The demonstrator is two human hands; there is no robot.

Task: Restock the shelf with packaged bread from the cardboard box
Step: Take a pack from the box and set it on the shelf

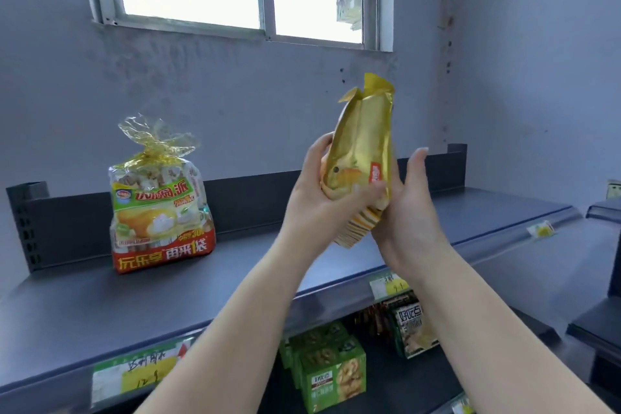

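A gold-wrapped bread package (361, 151) is held upright above the dark top shelf (134, 292), seen edge-on with its crimped top pointing up. My left hand (316, 191) grips its left side and lower end. My right hand (410, 208) presses against its right side with fingers raised. Another bread bag (161, 208), clear with a green, yellow and red label and a tied gold top, stands upright on the shelf at the left, against the back rail. The cardboard box is out of view.
A window sits in the grey wall above. Price tags (134, 373) line the shelf's front edge. Green snack boxes (332, 370) and a darker box (413, 329) stand on the lower shelf. Another dark shelf unit (598, 279) is at the right.
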